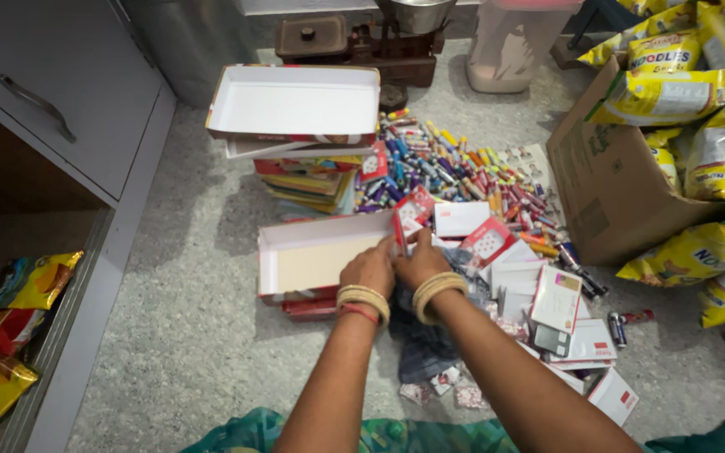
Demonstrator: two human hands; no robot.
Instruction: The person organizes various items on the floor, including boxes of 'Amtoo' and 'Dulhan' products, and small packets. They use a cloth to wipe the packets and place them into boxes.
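While a brown cardboard carton (606, 180) of yellow snack packets (673, 92) stands at the right, a shallow white-lined open tray box (316, 260) lies on the speckled grey floor (195, 335). Beside its right wall, the left hand (371, 268) and right hand (421, 262) press together, fingers curled; what they pinch cannot be told. Small red-and-white card boxes (555, 298) and loose coloured batteries (455, 168) lie just beyond.

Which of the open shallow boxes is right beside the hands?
The lower open box, on the floor with a tan inside, touching the left hand. The other white box sits atop the stack farther away.
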